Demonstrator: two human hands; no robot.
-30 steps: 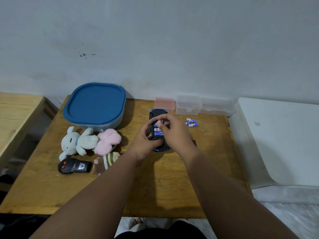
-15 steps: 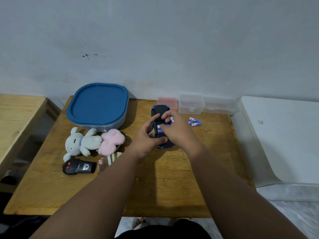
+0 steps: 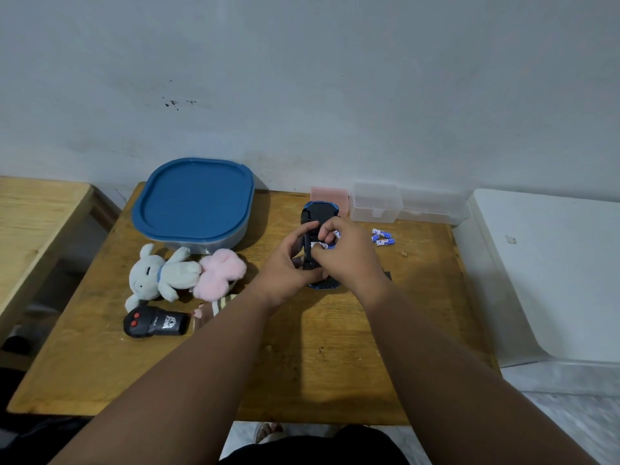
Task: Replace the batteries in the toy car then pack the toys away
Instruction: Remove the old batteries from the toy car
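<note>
The blue and black toy car (image 3: 317, 211) lies upside down in the middle of the wooden table (image 3: 318, 364). My left hand (image 3: 290, 263) grips its left side. My right hand (image 3: 349, 255) pinches a blue and white battery (image 3: 335, 233) above the car's open battery bay, where another battery (image 3: 318, 245) shows. Several loose batteries (image 3: 382, 237) lie just right of my hands. A dark flat piece (image 3: 387, 274) peeks out beside my right wrist.
A grey tub with a blue lid (image 3: 193, 203) stands at the back left. In front of it lie a white plush (image 3: 161, 273), a pink plush (image 3: 219, 273), a striped toy (image 3: 221, 303) and a black remote (image 3: 152, 322). Clear and pink boxes (image 3: 375, 203) line the wall.
My right hand has drawn a battery up from the bay and my left hand has shifted further along the car. The view has slid a little; the other things lie as before.
</note>
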